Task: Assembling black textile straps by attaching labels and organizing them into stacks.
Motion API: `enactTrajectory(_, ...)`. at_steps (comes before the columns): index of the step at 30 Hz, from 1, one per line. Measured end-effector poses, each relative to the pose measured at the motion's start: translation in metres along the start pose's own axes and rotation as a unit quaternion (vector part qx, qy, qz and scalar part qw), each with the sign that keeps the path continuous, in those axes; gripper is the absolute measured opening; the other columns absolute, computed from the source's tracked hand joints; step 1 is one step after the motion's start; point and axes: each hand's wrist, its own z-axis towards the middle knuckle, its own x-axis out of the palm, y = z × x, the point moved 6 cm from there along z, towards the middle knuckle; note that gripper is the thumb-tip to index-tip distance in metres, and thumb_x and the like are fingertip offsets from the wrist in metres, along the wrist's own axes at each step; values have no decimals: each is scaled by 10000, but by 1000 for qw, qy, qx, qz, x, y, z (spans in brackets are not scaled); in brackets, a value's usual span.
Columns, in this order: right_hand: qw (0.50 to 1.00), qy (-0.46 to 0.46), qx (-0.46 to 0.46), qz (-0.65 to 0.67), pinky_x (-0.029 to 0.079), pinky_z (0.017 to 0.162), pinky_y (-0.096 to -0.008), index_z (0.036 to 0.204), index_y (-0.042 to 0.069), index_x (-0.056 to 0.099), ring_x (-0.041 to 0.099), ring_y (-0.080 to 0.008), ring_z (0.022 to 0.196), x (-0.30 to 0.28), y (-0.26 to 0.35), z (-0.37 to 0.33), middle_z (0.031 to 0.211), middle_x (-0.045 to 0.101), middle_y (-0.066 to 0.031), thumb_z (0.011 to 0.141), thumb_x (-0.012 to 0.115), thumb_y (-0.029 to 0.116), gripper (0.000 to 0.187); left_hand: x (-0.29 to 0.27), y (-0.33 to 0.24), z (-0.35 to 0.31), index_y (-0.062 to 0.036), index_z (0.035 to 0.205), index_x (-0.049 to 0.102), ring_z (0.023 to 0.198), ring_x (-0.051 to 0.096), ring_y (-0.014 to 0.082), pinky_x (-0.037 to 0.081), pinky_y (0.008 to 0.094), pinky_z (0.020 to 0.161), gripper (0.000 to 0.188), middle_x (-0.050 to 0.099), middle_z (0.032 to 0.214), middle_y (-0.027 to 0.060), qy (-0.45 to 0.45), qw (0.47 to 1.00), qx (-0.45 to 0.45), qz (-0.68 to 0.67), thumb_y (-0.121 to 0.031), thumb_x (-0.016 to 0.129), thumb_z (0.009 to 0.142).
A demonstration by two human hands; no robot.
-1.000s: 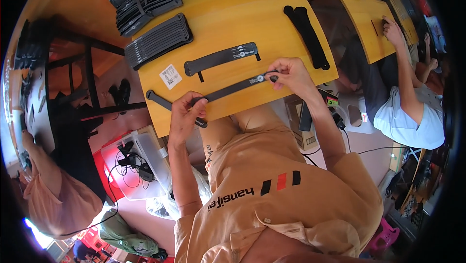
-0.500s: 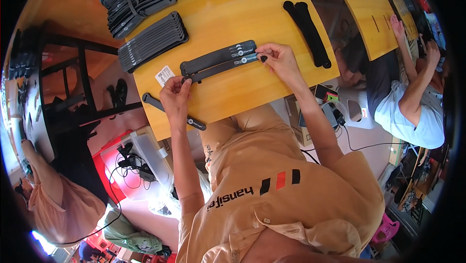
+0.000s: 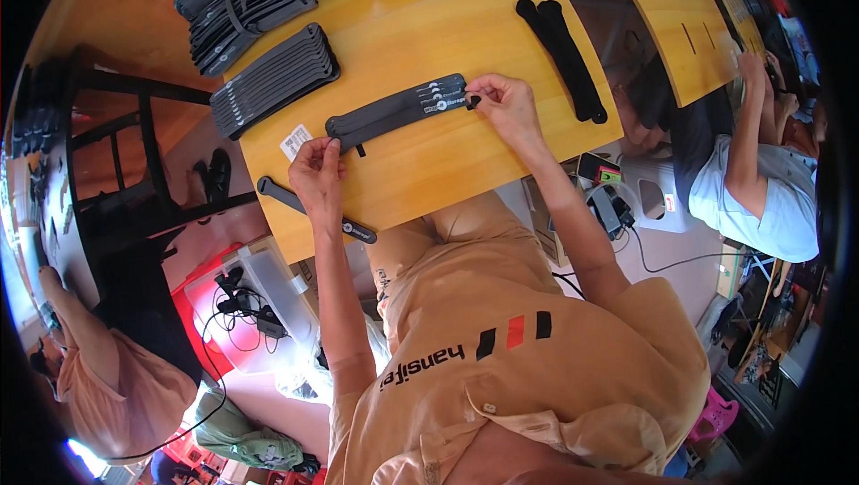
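Note:
A small stack of dark grey straps (image 3: 389, 109) with white print lies on the yellow wooden table (image 3: 420, 2). Its nearest strap lies against the others, a small black tab sticking out below its left part. My left hand (image 3: 316, 174) is closed, thumb and fingers pinching the left end of that strap. At the other end, my right hand (image 3: 508, 111) is closed on the strap's tip, where a small black piece shows under the fingers. A loose grey strap (image 3: 359, 232) lies partly behind my left forearm. Beside my left hand is a white printed label (image 3: 293, 140).
At the back left are a banded bundle of straps (image 3: 250, 29) and a neat row of straps (image 3: 276, 82). Black straps (image 3: 562, 60) lie near the right edge. Co-workers sit left (image 3: 125, 378) and right (image 3: 761, 194). A clear bin (image 3: 268, 293) with cables stands below left.
The strap between my hands has moved back against the stack, closing the gap between them. Both hands keep their pinch at its ends. The right co-worker's hands have moved lower.

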Motion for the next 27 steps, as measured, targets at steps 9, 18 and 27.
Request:
enactTrajectory(9,999,-24,20,6,461,583,-205,841,-24,637,570,-75,629,0,9,-6,703,629,-48,692,540,-93,191,2,-2,0,12,834,586,487,483,67,405,198,434,109,553,646,17,-11,1000,-2,-8,-87,628,826)
enactTrajectory(18,997,-66,-27,1,456,545,-205,809,-12,594,550,-73,583,1,7,-4,643,584,-28,683,544,-100,161,3,-3,2,13,820,573,470,476,62,400,199,413,119,546,639,15,-24,1000,-7,0,-88,636,823)
enactTrajectory(27,996,-80,-19,-41,461,541,-219,793,-12,587,551,-92,564,2,18,-5,620,577,-43,684,576,-80,129,3,-5,1,13,812,568,473,476,63,402,202,413,117,547,640,17,-27,1000,5,8,-81,637,821)
